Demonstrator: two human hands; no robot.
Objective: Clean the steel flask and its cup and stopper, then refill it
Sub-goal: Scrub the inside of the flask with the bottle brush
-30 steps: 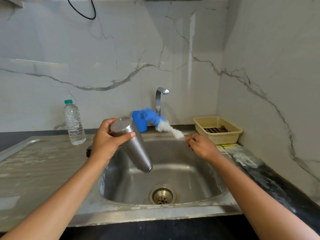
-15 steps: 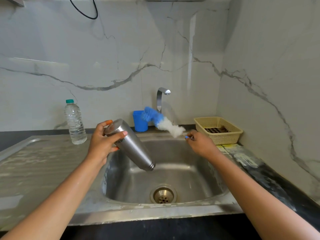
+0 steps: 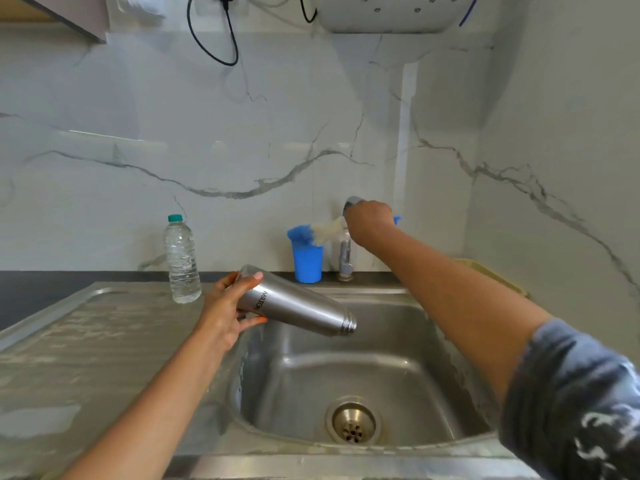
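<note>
**Flask tipped over the sink, brush held up at the tap**

We face a marble wall (image 3: 242,150) above a wet steel surface (image 3: 86,341) with a sink (image 3: 381,358) set into it. Over the sink's back left corner we hold the steel flask (image 3: 298,308). It is tilted, with its open threaded mouth pointing right and slightly down. Our left hand (image 3: 223,311) grasps it around the base, fingers and thumb wrapped about the body.

A clear water bottle (image 3: 181,261) stands upright on the surface to the left. A blue cup (image 3: 307,263) stands behind the sink, just beside the tap (image 3: 345,258). Our right hand (image 3: 369,221) is raised to the tap's top, clenched around the handle of a bottle brush (image 3: 323,230). Its white and blue bristles stick out leftward above the cup. We cannot tell whether this hand touches the tap. The drain (image 3: 353,422) lies in the basin floor.
</note>
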